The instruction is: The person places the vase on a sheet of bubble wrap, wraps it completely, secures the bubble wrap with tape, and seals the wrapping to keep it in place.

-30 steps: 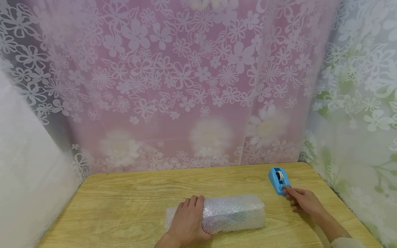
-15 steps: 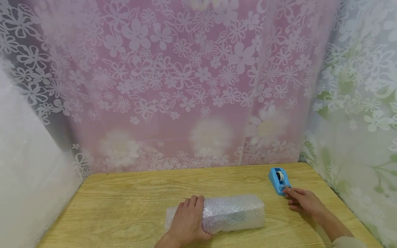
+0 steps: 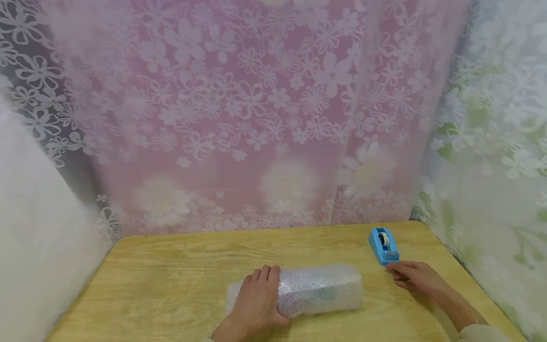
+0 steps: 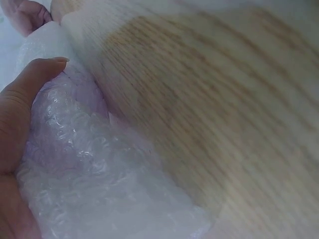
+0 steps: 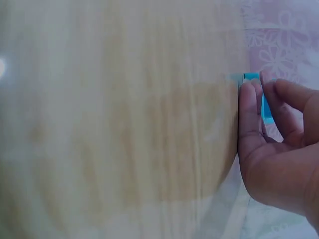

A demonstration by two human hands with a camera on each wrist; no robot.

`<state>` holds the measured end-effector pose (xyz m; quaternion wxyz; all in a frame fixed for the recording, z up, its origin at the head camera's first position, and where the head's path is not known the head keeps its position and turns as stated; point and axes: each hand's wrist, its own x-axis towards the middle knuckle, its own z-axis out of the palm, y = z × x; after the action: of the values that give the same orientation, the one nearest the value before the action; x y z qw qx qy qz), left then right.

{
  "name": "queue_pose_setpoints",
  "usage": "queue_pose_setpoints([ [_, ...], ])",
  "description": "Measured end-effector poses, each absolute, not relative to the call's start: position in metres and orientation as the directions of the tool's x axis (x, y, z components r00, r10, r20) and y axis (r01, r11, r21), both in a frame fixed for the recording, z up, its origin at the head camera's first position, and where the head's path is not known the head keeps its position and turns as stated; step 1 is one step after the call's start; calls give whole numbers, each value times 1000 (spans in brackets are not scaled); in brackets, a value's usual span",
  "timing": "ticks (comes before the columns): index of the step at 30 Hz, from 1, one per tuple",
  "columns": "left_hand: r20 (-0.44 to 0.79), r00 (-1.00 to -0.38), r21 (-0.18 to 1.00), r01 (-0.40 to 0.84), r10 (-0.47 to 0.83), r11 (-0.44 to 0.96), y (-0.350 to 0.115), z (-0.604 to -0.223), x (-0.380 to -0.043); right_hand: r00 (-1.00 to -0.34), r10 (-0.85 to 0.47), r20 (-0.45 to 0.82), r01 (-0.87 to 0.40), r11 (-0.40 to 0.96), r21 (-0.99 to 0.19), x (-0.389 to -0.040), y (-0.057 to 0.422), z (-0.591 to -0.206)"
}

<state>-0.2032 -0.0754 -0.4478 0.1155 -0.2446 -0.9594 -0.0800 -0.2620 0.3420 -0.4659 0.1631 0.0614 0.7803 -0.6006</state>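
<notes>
A bubble-wrapped bundle (image 3: 318, 290), cylinder-like with purplish and greenish colour showing through, lies sideways on the wooden table. My left hand (image 3: 258, 299) grips it near its left end, fingers over the top and thumb on the near side. The left wrist view shows the thumb lying along the bubble wrap (image 4: 99, 174). To the right stands a blue tape dispenser (image 3: 378, 247) with a small roll of tape (image 3: 384, 239) in it. Right at its front end, my right hand (image 3: 420, 280) pinches the tape's end between thumb and forefinger; the strip itself hardly shows.
The wooden table (image 3: 171, 266) has its back edge against a pink flowered curtain (image 3: 239, 142). A whitish sheet (image 3: 38, 228) hangs at the left, and a pale green-and-white flowered one (image 3: 491, 190) hangs at the right.
My right fingertips have drawn slightly back from the dispenser's cutting edge toward me. The left hand keeps its grip on the bundle; the head view has shifted a little.
</notes>
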Motion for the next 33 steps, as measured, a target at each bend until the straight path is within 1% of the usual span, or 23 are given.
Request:
queue_pose_setpoints([
  [6,264,-857,99,480,442,872,-73,-448,-204,-933,-187,-307,254,262,-931,-255,342,-463],
  [12,274,-854,99,482,442,871,-73,-449,-206,-876,-369,-311,264,174,-949,-248,332,-446],
  [17,281,-850,93,487,446,869,-73,-449,-206,-833,-499,-238,216,102,-971,-238,311,-424],
  [20,280,-850,96,487,446,868,-73,-449,-206,-798,-577,-174,177,52,-983,-234,296,-411],
  [24,264,-858,103,479,440,872,-72,-450,-207,-735,-669,-109,153,-8,-988,-228,277,-400],
  [29,257,-865,105,469,431,877,-72,-449,-207,-644,-765,-22,170,-115,-979,-222,255,-396],
  [31,265,-862,99,470,432,877,-73,-449,-207,-616,-788,8,182,-152,-971,-220,245,-396],
  [33,276,-857,92,473,434,876,-72,-449,-207,-601,-799,11,198,-162,-967,-217,234,-397],
])
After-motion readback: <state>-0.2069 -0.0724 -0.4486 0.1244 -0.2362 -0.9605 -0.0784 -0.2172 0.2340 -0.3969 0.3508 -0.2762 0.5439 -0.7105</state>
